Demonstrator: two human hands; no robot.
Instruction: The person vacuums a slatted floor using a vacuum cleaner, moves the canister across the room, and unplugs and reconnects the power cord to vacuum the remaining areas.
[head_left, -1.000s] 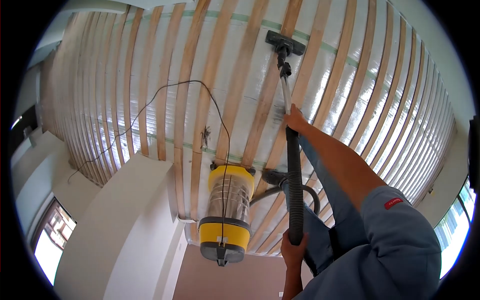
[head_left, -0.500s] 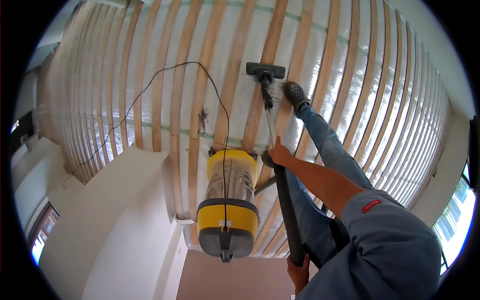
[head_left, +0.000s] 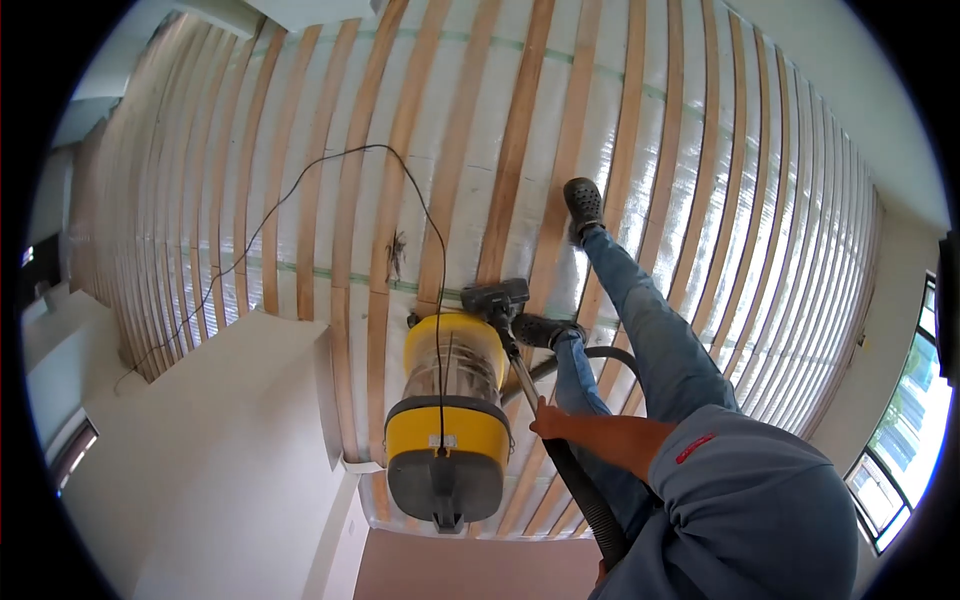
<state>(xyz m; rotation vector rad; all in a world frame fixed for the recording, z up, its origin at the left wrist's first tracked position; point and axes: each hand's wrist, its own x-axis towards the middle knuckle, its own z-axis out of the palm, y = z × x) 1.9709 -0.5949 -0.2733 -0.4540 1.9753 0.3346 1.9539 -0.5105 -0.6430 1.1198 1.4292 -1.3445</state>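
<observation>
the left hand (head_left: pixel 602 571) is mostly hidden, its grip untellable; the vacuum wand (head_left: pixel 523 377) is grasped by the right hand (head_left: pixel 549 419). vacuuming seems in hand; the floor nozzle (head_left: pixel 494 297), beside yellow canister (head_left: pixel 472 430) and black clog (head_left: pixel 545 331), must next be steered clear.

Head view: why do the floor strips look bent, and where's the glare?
Head view: wooden strips bow toward the edges, probably wide-angle distortion; glare streaks the silvery sheeting on the right; the right-hand window is partly washed out; the yellow vacuum shows clearly.
</observation>
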